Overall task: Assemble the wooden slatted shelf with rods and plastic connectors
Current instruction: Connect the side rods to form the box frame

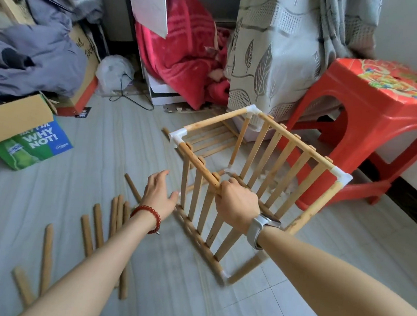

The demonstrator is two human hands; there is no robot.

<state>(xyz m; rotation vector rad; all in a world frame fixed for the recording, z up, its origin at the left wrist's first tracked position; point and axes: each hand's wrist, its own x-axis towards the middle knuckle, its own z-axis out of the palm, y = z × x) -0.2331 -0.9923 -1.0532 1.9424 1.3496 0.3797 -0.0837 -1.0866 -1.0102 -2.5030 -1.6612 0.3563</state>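
A partly built wooden shelf frame [290,149] stands on the floor, two slatted panels upright and joined by rods and white plastic connectors [178,136]. My right hand [236,205] grips the top rail of the near slatted panel [199,197] at its near end. My left hand [160,191] hovers just left of that panel with fingers spread, holding nothing. Several loose wooden rods [97,226] lie on the floor to the left. Another slatted panel [209,139] lies flat on the floor behind the frame.
A red plastic stool [370,120] stands right of the frame, close to it. A green and blue cardboard box [29,138] sits at the left. A curtain [285,51], a red blanket [186,46] and piled clothes [31,51] fill the back.
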